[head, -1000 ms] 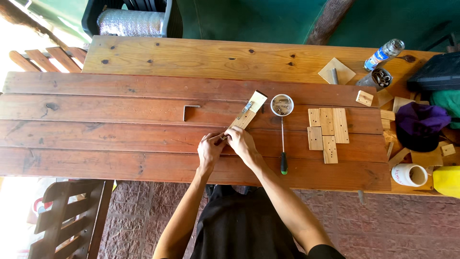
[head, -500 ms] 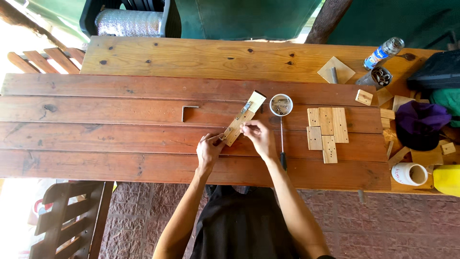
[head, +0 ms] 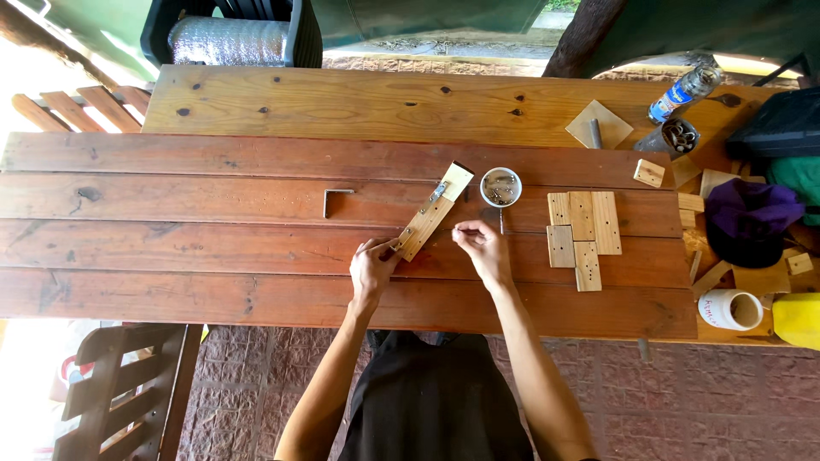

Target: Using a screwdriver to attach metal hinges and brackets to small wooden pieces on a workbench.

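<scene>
Wood strip [head: 434, 212] near-end pinched by left hand [head: 372, 267]; right hand [head: 481, 245] pinches small fastener.

On the table [head: 213, 282], a wood strip [head: 434, 212] lies slantwise mid-surface, a metal bracket [head: 335, 199] to its left, a small cup [head: 500, 186] just right, flat blocks [head: 582, 225] beyond, a mug [head: 730, 309] near the right edge.

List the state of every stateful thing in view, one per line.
left hand: shut on the near end of the wood strip, pinning it to the table
right hand: pinching a small item, too small to identify
wood strip: flat, lying diagonally, metal bracket on top
round tin: open, metal bits inside
white mug: lying on its side
plastic bottle: lying down
wood blocks: flat, grouped side by side
</scene>
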